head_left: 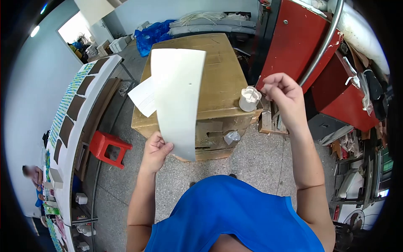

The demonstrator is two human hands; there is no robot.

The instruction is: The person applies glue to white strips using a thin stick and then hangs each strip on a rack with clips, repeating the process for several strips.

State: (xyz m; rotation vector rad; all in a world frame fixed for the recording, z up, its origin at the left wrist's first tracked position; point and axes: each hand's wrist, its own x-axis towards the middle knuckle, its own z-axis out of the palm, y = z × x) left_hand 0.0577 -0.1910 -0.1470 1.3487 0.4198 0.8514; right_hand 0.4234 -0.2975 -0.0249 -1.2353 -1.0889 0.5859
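Observation:
A long white sheet (178, 96), slightly curved and with a small dark spot on its right half, stands raised in front of me. My left hand (156, 152) grips its lower left edge, thumb on the near face. My right hand (285, 93) is closed in a pinch beside a white cup (250, 99) with a ragged, coated rim. What the pinched fingers hold, if anything, is too small to make out. The cup stands on the right front corner of a large cardboard box (226, 75). Partly hidden behind the sheet lies a white paper (143, 97).
A red stool (110, 148) stands left of the box. Along the left wall runs a long table (90, 90) with dark panels and coloured pieces; a person (37, 178) is at its near end. Red cabinets (289, 42) and a metal pole (322, 46) rise at right.

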